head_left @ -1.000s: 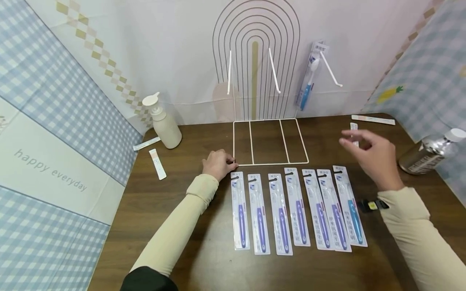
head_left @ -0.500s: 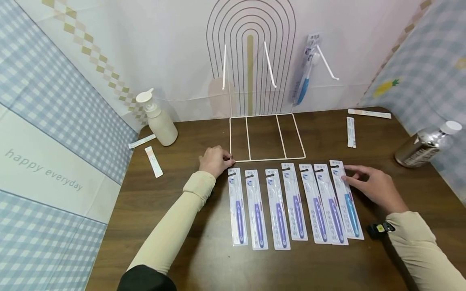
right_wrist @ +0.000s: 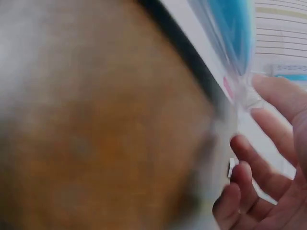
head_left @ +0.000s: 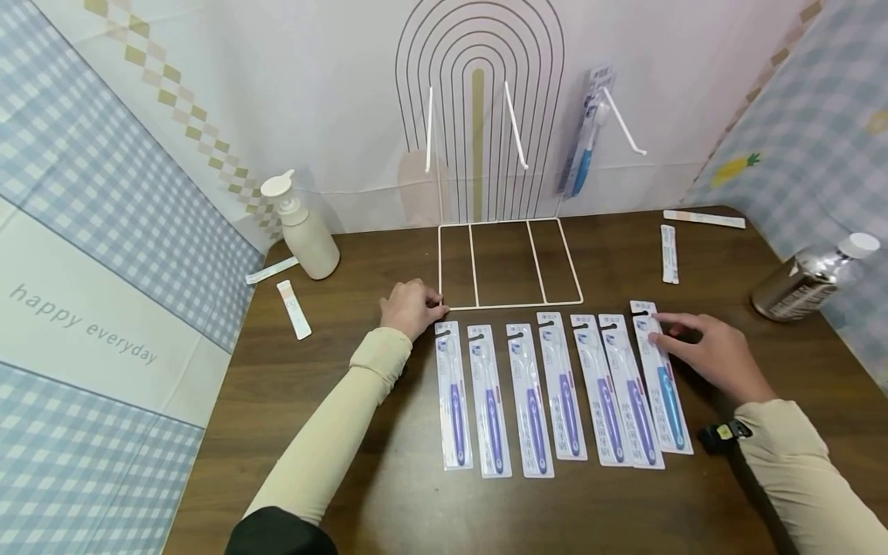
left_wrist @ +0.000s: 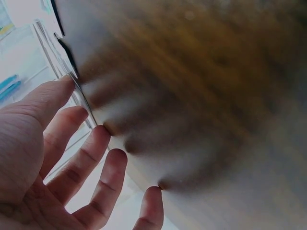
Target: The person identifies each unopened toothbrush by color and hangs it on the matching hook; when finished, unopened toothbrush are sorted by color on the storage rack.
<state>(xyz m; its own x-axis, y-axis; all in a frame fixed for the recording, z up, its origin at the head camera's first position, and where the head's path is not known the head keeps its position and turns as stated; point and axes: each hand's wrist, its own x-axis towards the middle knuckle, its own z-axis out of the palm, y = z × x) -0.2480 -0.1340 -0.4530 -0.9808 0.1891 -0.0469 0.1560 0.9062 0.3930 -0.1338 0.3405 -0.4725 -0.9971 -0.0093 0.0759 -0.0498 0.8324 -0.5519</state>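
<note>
My left hand (head_left: 408, 308) pinches the front left corner of a white wire display rack (head_left: 513, 306) on the table, and its other fingertips rest on the tabletop. At the right end of a row, my right hand (head_left: 718, 354) holds a packaged blue toothbrush (head_left: 669, 405) by its upper right edge, between thumb and forefinger. In the right wrist view the blue handle (right_wrist: 233, 33) shows through clear plastic above the thumb. Several packaged purple toothbrushes (head_left: 533, 416) lie left of it. Another packaged blue toothbrush (head_left: 583, 171) hangs on the rack's right hook (head_left: 624, 122).
A cream pump bottle (head_left: 310, 240) stands at the back left, and a silver bottle with a white cap (head_left: 805, 285) at the right. Thin paper sachets (head_left: 294, 310) lie on both sides. The rack's left hook (head_left: 428, 131) and middle hook (head_left: 516, 127) jut forward.
My right hand has come down from above the table to the blue toothbrush and gripped it; the pack has shifted slightly away from me. My left hand stays at the rack corner.
</note>
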